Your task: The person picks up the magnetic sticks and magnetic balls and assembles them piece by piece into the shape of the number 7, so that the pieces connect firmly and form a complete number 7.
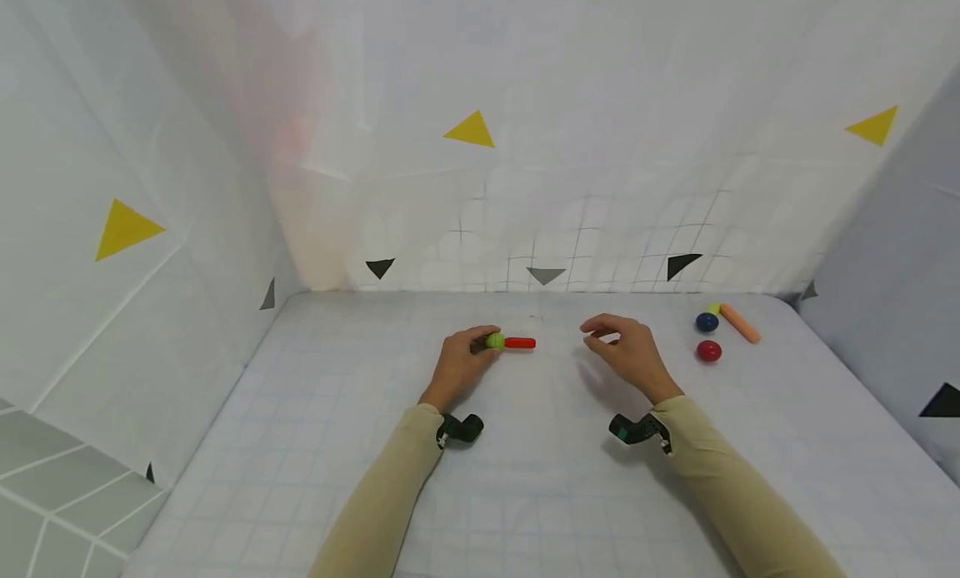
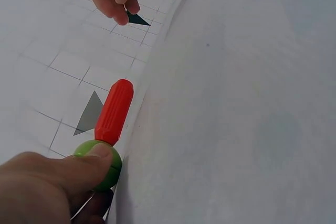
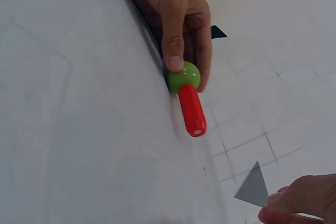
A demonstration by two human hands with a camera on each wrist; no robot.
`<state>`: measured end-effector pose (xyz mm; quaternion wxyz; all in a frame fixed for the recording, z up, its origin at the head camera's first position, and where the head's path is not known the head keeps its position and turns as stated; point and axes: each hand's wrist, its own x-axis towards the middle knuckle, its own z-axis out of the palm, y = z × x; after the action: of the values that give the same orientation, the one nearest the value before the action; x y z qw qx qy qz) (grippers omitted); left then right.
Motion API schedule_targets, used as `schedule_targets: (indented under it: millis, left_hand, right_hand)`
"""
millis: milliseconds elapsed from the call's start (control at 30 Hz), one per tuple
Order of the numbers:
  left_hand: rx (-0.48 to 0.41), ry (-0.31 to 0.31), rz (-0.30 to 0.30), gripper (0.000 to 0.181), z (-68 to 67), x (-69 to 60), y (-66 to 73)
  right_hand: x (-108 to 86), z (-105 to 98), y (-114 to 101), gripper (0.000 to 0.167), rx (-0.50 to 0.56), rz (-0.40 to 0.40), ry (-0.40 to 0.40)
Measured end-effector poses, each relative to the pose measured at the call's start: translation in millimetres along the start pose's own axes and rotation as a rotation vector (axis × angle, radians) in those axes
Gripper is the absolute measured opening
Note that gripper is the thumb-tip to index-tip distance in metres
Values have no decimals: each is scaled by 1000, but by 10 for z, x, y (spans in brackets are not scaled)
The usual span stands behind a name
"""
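Ball (image 3: 186, 80): left hand (image 1: 462, 363) pinches it, so the red stick (image 1: 521, 343) juts free.
Right hand (image 1: 630, 356): hovering near, loosely spread, gripping nothing.

text, labels, brands: none legible | numbers, signs: none legible (all views)

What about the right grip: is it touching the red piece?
No, in the head view a bare gap separates the right grip from the red piece.

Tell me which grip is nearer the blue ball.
Right. The right grip is left of the blue ball, not touching; the left grip, farther left, pinches the green ball.
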<state>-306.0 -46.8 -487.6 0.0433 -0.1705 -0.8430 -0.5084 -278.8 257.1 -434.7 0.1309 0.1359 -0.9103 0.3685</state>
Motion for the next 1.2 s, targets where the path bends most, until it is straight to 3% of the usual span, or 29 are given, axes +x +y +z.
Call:
schedule_targets:
  millis: [733, 1033, 1200]
  left_hand:
    - [2, 5, -26, 41, 0, -4, 19]
    - [14, 8, -27, 41, 28, -21, 10]
    - [11, 11, -28, 41, 33, -20, 21]
  right_hand:
    - [-21, -645, 174, 23, -5, 89, 133]
    - [-101, -898, 335, 30, -24, 118, 121]
    - [-125, -1013, 359, 33, -42, 198, 103]
